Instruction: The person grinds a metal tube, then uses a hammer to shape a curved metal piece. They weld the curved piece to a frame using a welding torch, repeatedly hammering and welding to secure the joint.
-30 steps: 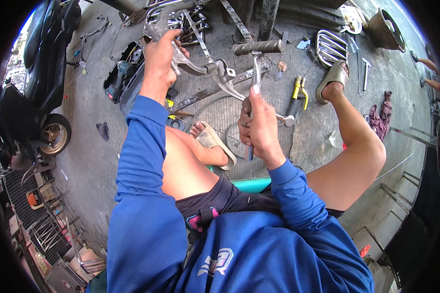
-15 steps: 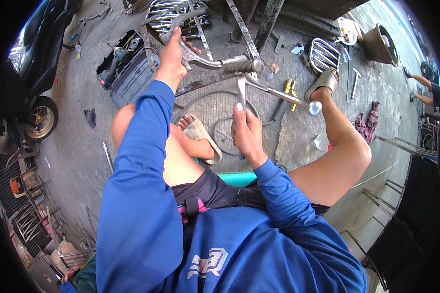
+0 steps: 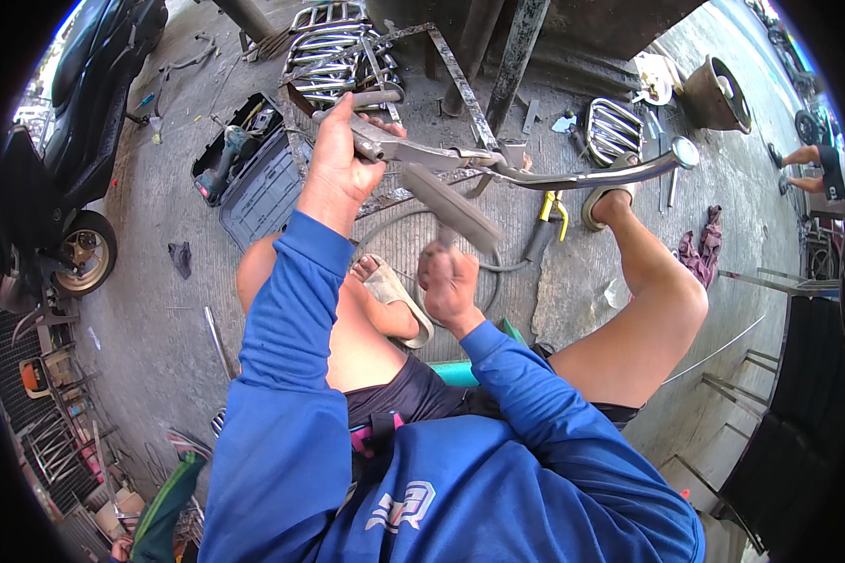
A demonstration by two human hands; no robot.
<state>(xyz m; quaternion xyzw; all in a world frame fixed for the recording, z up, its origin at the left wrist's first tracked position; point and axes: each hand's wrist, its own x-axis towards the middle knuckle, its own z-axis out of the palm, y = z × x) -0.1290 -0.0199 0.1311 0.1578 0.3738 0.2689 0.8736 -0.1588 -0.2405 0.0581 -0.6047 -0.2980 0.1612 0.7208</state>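
My left hand (image 3: 336, 174) is closed around a bent metal tube part (image 3: 591, 178), up in front of me. It has a flat bracket near my fingers and a rounded shiny end out to the right. Below it, my right hand (image 3: 451, 281) grips a hammer (image 3: 453, 208), whose long grey head is smeared by motion. The head is tilted and slightly under the tube part; I cannot tell whether they touch. Behind the tube part stands a worn angle-iron frame (image 3: 462, 80).
An open tool case (image 3: 263, 202) with a cordless drill (image 3: 235, 150) lies left. Chrome racks (image 3: 333, 56) are piled behind; another rack (image 3: 614, 131) lies right. Yellow-handled pliers (image 3: 549, 218) and a hose (image 3: 385, 220) are on the floor. A motorcycle (image 3: 94, 84) stands far left, a bucket (image 3: 718, 94) far right.
The tube part has turned, its rounded end swinging up and to the right. My right hand has drawn the hammer down and left, off the tube part.
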